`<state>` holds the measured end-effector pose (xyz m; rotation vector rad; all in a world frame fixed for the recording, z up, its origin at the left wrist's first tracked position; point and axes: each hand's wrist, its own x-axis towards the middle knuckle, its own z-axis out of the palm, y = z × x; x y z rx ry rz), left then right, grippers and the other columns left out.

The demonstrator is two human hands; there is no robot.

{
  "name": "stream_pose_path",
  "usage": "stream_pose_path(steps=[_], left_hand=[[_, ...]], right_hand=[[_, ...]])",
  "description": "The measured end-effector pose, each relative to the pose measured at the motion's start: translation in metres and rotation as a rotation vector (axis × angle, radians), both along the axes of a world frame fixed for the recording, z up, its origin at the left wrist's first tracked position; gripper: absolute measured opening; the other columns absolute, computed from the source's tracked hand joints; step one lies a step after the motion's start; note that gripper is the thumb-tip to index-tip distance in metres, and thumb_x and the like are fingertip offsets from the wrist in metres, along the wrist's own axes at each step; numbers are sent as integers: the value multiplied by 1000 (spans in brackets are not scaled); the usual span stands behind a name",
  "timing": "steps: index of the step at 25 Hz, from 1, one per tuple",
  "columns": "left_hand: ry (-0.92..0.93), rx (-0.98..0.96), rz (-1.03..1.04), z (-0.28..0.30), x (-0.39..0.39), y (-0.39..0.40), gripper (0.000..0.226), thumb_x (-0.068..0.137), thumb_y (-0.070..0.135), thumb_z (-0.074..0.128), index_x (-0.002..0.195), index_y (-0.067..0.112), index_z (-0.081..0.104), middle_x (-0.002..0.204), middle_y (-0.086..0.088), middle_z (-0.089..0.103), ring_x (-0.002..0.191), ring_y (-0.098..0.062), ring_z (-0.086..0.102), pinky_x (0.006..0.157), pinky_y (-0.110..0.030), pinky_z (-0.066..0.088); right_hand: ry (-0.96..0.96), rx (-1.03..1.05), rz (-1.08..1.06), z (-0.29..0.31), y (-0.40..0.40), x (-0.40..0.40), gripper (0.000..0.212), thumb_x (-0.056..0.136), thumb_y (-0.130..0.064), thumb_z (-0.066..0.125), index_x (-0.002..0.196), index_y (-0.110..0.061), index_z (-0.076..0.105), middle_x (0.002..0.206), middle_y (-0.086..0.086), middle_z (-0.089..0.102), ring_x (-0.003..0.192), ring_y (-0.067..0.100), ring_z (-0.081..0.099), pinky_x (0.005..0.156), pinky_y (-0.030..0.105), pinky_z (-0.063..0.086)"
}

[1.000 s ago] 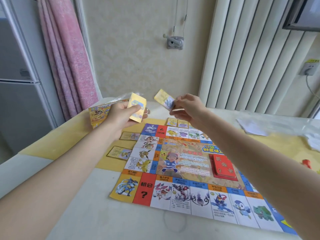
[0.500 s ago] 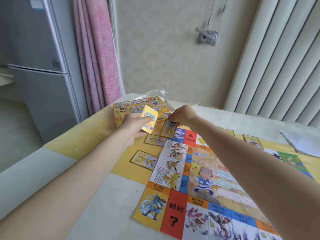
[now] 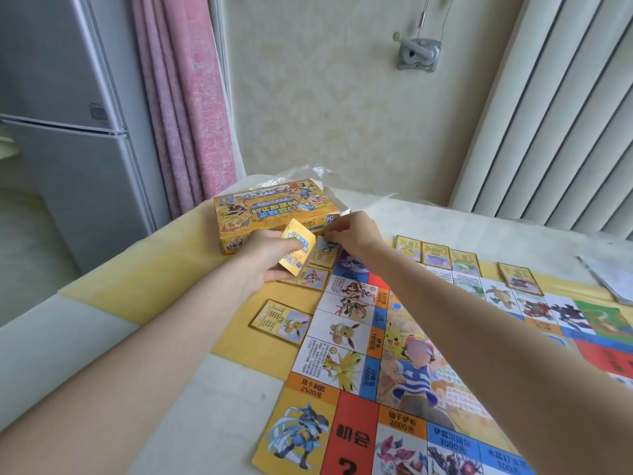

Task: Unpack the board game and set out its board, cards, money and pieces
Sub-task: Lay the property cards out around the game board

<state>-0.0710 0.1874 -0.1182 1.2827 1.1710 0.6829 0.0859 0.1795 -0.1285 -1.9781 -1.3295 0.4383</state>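
Far left, grey fridge (image 3: 68, 132) and pink curtain (image 3: 185, 97) standing behind the table (image 3: 102, 337). Yellow game box (image 3: 270, 210) lying at the table's far corner, clear wrap behind it; its print is upside down and unreadable. Left hand (image 3: 263, 262) curling around a yellow card deck (image 3: 297, 246), gripping it just in front of the box. 1 card (image 3: 286, 322) lying beside the board (image 3: 394, 371), another card (image 3: 313, 277) partly hidden under the deck. Right hand (image 3: 352, 231) pinching the top edge of a card (image 3: 325, 252) and pressing it down at the board's far left corner; fingertips are hard to make out. Board squares reading 2500元, 1000元, 2000元, 3000元, plus a red "?" square. 4 more cards (image 3: 435, 255) lying along the far edge. Board is cut off at the right and bottom; white papers (image 3: 613, 279) are cut off at the right. Compared with 0.5 s ago, the right hand's card is sitting lower, now flat on the table.
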Motion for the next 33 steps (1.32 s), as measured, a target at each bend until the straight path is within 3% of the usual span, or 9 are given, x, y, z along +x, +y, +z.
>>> stream_pose_path(steps=[5, 8, 10, 15, 19, 22, 26, 30, 33], left_hand=[[-35, 6, -25, 0, -1, 2, 25, 88, 8, 60, 113, 6, 59, 78, -5, 66, 68, -13, 63, 58, -24, 51], [-105, 22, -29, 3, 0, 3, 17, 89, 8, 58, 106, 9, 60, 69, -3, 70, 61, -10, 68, 59, -24, 55], [-149, 43, -3, 4, 0, 2, 11, 89, 7, 56, 99, 11, 60, 74, -6, 71, 62, -12, 68, 66, -25, 55], [-200, 81, -13, 7, 2, -8, 7, 90, 7, 56, 90, 14, 60, 79, -7, 69, 55, -7, 67, 71, -28, 53], [-196, 110, 44, 13, 1, -13, 11, 91, 7, 56, 100, 10, 61, 79, -7, 68, 55, -7, 66, 63, -25, 53], [-98, 47, 48, 15, -3, -15, 27, 88, 5, 59, 115, 4, 57, 91, -12, 66, 65, -15, 63, 67, -30, 52], [27, -8, 1, 9, -7, -15, 38, 86, 4, 62, 123, 2, 55, 87, -10, 64, 66, -16, 60, 57, -28, 50], [41, -15, 3, 6, -6, -10, 41, 86, 4, 62, 126, 2, 52, 95, -13, 63, 65, -17, 60, 53, -26, 49], [38, -16, -4, 4, -8, -12, 34, 86, 3, 61, 120, 3, 55, 90, -11, 64, 64, -16, 59, 55, -27, 50]], right_hand=[[-11, 15, 10, -1, -3, 1, 22, 88, -14, 60, 107, -10, 70, 109, 10, 67, 87, 17, 56, 69, 22, 41], [35, 72, -8, 10, -7, 10, 23, 92, -13, 51, 106, -7, 69, 100, 12, 70, 66, 9, 52, 54, 13, 38], [40, 110, -48, 18, -13, 20, 24, 91, -8, 48, 100, -6, 70, 91, 9, 70, 60, 1, 47, 50, 10, 36], [99, 132, -48, 33, -42, 37, 26, 89, -3, 45, 99, -3, 70, 85, 7, 67, 64, 7, 50, 57, 20, 39], [-104, -95, 102, 32, -47, 25, 21, 88, -10, 56, 105, -6, 68, 110, 9, 67, 95, 21, 62, 69, 21, 46], [-266, -216, 163, 21, -36, 5, 44, 84, -27, 65, 123, -7, 56, 124, 7, 59, 114, 25, 54, 92, 30, 44], [-339, -302, 172, 11, -17, -6, 63, 77, -34, 72, 130, -12, 45, 128, 9, 53, 121, 30, 44, 101, 41, 39], [-308, -356, 171, 19, -15, -10, 65, 75, -25, 75, 131, -14, 45, 128, 10, 50, 119, 29, 47, 95, 35, 41], [-306, -197, 120, 25, -12, -12, 44, 79, -12, 69, 121, -9, 57, 120, 14, 59, 99, 25, 55, 74, 27, 44]])
